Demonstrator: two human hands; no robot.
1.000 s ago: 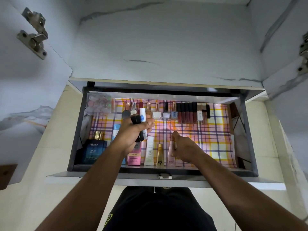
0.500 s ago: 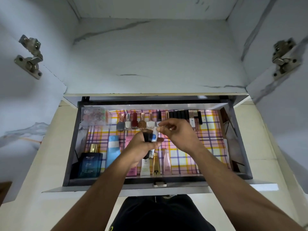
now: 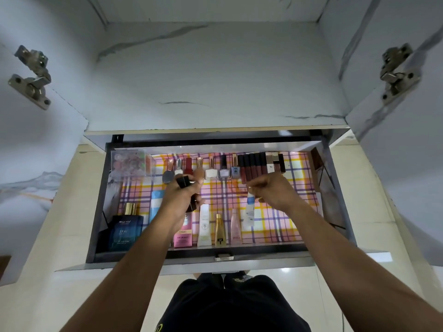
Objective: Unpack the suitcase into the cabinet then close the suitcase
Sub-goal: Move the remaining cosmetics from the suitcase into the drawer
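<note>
A: White marble-patterned cabinet interior (image 3: 215, 75) is seen up top, doors swung open on metal hinges; below it a dark-framed pull-out drawer (image 3: 96, 212) lined with pink-and-yellow plaid paper (image 3: 287, 219) is extended.

B: Step in hand?

A: Unpacking, judged mid-way. Suitcase is not in view. Small white squeeze tube with a blue label (image 3: 249, 212) is pinched at its top by the right hand (image 3: 271, 190), fingers curled, tube hanging down over the liner just right of the front row.

B: Left hand?

A: Left hand (image 3: 184, 200) is closed round slim dark cosmetic sticks (image 3: 183, 182), one square black end poking out above the fingers. Exact count cannot be told.

B: What is already placed?

A: Back row: nail polish bottles (image 3: 211, 171), then dark red lip gloss tubes (image 3: 251, 166); clear plastic box of beads (image 3: 130, 162) at back left. Front row: blue square perfume bottle with gold cap (image 3: 123, 230), light blue tube (image 3: 155, 204), pink carton (image 3: 183, 237), white tube (image 3: 204, 226), gold bottle (image 3: 219, 230), pale pink tube (image 3: 236, 230).

B: Next move?

A: Likely the white tube is to be stood beside the pale pink tube; a gentle set-down is called for, since neighbours could be toppled. Dark sticks would then need placing.
</note>
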